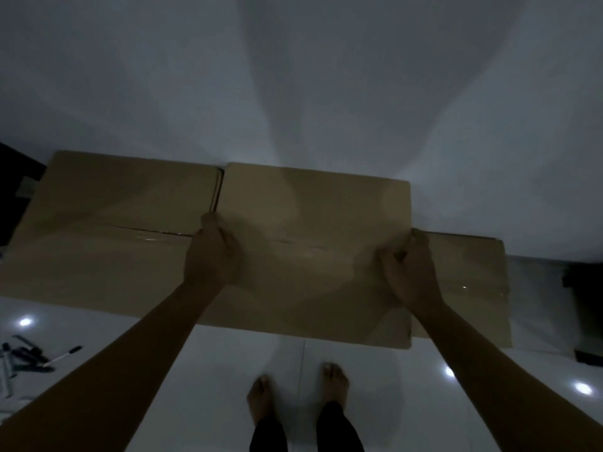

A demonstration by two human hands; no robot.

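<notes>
Looks like a room in somebody's home, pretty dim

Glossy white tiled floor (228, 363) bouncing back ceiling lights, plain white wall (293, 76), and bare feet (261, 399) on the tiles. Flattened cardboard boxes (310, 207) lean against the wall and a few markers (62, 355) lie loose on the floor, so it feels like packing at home.

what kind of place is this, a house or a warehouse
Probably a dim room in a home, maybe mid-packing: bare feet on glossy white floor tiles, a plain white wall, and a cardboard box held by the left hand and right hand, more boxes beside it.
</notes>
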